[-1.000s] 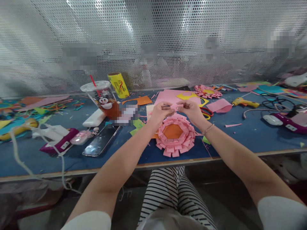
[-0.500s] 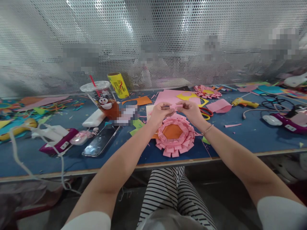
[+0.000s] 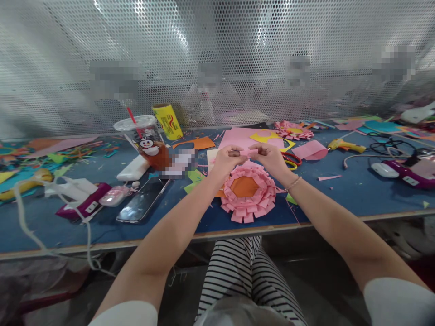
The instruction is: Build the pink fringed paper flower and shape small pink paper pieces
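Note:
Between both hands, above the far edge of a pink paper flower, is a small pink paper piece. My left hand pinches its left end, and my right hand pinches its other end, fingertips close together. The flower lies on the blue table with layered folded petals round an orange centre. Behind the hands lies a pink sheet with a yellow cut-out on it. Scissors with red and yellow handles lie beside my right hand.
On the left are a drink cup, a yellow can, a phone and a purple power strip with cables. A yellow glue gun, a second pink flower and another power strip are on the right.
My right hand has shifted very slightly left, toward my left hand, and the pink piece between the fingers shows less. Everything else looks the same.

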Tool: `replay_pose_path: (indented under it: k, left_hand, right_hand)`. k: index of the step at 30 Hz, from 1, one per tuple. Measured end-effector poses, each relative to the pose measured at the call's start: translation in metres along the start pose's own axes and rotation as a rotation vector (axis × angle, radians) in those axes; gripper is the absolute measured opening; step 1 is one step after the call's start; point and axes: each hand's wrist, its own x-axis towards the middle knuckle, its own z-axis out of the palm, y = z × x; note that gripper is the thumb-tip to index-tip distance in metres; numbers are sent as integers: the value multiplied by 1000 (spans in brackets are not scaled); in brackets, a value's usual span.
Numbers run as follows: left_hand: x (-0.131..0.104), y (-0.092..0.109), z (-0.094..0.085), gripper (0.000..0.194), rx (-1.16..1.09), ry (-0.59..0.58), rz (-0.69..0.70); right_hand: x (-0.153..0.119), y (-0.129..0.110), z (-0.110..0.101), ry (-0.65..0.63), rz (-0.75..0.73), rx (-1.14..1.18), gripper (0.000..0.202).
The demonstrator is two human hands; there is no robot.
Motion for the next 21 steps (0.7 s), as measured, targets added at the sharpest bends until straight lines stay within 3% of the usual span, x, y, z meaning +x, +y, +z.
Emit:
replay_pose_path:
  k: [8,21]
  left_hand:
    - [-2,2,2,31,85,-25,41]
    - [-6,5,4,14,255,-72,217]
  right_hand:
    - [-6,-16,2,-16,-19,22,17]
    - [-6,-18,0,34,-12,17,15]
